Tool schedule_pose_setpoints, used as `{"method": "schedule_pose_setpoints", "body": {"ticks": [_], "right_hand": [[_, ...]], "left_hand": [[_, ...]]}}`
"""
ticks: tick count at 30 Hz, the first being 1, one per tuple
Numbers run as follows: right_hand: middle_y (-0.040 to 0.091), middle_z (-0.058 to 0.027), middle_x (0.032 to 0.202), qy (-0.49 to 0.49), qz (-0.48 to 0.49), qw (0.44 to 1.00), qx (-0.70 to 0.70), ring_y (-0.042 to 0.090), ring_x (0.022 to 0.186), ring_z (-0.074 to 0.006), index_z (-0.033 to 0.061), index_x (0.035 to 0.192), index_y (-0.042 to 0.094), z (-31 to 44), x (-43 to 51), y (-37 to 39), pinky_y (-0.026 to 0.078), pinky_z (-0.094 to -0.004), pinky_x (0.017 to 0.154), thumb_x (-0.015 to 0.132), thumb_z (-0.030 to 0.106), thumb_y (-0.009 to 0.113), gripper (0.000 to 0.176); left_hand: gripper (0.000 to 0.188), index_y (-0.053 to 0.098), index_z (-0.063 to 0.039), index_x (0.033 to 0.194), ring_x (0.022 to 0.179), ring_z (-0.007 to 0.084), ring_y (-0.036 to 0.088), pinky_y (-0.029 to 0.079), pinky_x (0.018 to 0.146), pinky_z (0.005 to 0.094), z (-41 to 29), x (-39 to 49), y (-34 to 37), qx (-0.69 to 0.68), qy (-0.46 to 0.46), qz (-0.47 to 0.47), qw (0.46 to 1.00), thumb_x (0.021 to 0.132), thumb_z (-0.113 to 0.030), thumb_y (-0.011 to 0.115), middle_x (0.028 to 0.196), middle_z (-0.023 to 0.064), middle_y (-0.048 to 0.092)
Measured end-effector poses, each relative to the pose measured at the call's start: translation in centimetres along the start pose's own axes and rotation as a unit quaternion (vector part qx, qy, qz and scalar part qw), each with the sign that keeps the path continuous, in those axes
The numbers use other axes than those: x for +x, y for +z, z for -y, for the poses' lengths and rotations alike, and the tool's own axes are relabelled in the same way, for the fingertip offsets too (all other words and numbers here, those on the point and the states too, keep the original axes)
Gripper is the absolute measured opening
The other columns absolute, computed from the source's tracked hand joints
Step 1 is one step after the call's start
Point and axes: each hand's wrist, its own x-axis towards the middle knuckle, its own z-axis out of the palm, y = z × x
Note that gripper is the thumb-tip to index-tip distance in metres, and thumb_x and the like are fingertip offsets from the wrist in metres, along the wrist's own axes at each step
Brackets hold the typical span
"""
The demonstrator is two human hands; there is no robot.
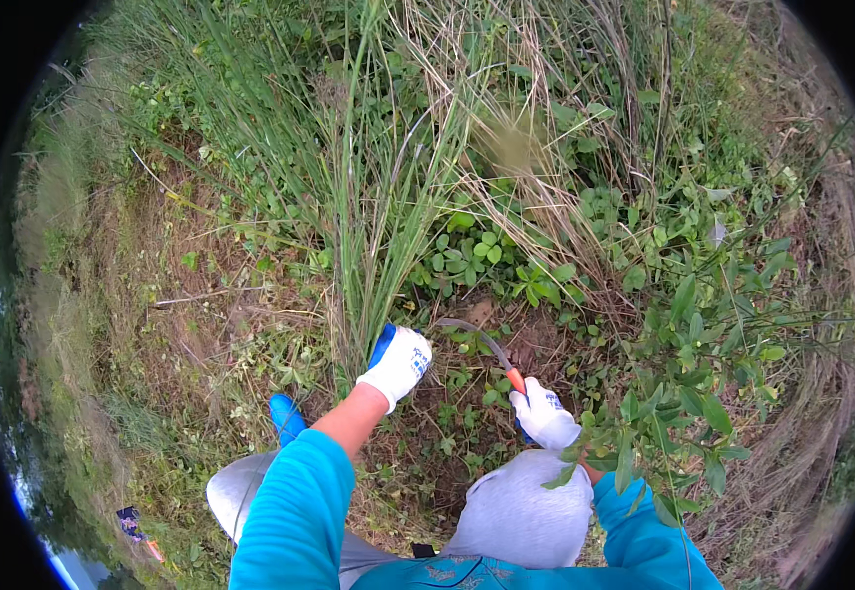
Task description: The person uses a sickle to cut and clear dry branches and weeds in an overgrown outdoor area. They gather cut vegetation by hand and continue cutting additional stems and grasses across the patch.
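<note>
My left hand (400,363), in a white work glove with a blue palm, grips the base of a tall clump of green grass (368,243). To its right, my right hand (545,414), gloved alike, holds a sickle by its orange handle (516,380). The curved metal blade (488,341) points up and to the left over low leaves and bare soil, apart from the grass clump. My fingertips are partly hidden by the gloves' backs.
Dry bent stalks (545,199) and low leafy plants (471,254) lie ahead. A leafy shrub (693,398) overhangs my right forearm. My blue boot (286,419) stands at left. A dark patterned object (129,521) lies at lower left.
</note>
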Motion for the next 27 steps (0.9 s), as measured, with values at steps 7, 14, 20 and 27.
{"method": "schedule_pose_setpoints", "body": {"ticks": [7,14,20,27], "right_hand": [[0.053,-0.0052,0.063,0.074,0.035,0.995,0.053,0.051,0.054,-0.0206,0.0071,0.091,0.051,-4.3,-5.6,-1.4,0.041,-0.0370,0.053,0.089,0.028,0.052,0.021],[0.056,-0.0145,0.067,0.057,0.082,0.994,0.053,0.056,0.059,-0.0309,0.0039,0.099,0.046,3.0,1.6,-0.5,0.043,-0.0436,0.055,0.091,0.029,0.049,0.026],[0.058,-0.0239,0.074,-0.034,0.115,0.991,-0.064,0.058,0.070,-0.0418,0.0024,0.099,0.043,3.9,1.4,2.5,0.043,-0.0509,0.063,0.093,0.030,0.044,0.028],[0.059,-0.0243,0.069,0.026,0.093,0.993,-0.074,0.059,0.066,-0.0431,0.0023,0.099,0.044,2.1,-1.5,1.1,0.045,-0.0511,0.061,0.092,0.030,0.048,0.029]], "left_hand": [[0.031,0.062,-0.008,0.108,0.088,0.0260,0.060,0.043,0.075,0.0390,4.5,-11.5,10.5,0.081,-0.036,0.240,0.967,0.080,-0.019,0.053,0.096,0.0129,0.065],[0.096,0.030,-0.001,0.137,0.128,0.0400,0.031,0.024,0.106,0.0509,0.0,-6.3,-3.3,-0.324,-0.028,-0.124,0.937,0.063,-0.043,0.075,0.139,0.0237,0.031],[0.059,0.030,-0.008,0.140,0.111,0.0322,0.051,0.040,0.095,0.0421,-1.5,1.9,5.1,-0.096,-0.104,0.007,0.990,0.085,-0.018,0.050,0.126,0.0198,0.046],[0.022,0.063,-0.007,0.098,0.079,0.0232,0.061,0.046,0.072,0.0368,-0.9,2.9,6.3,-0.051,-0.057,0.063,0.995,0.081,-0.015,0.053,0.083,0.0088,0.065]]}}
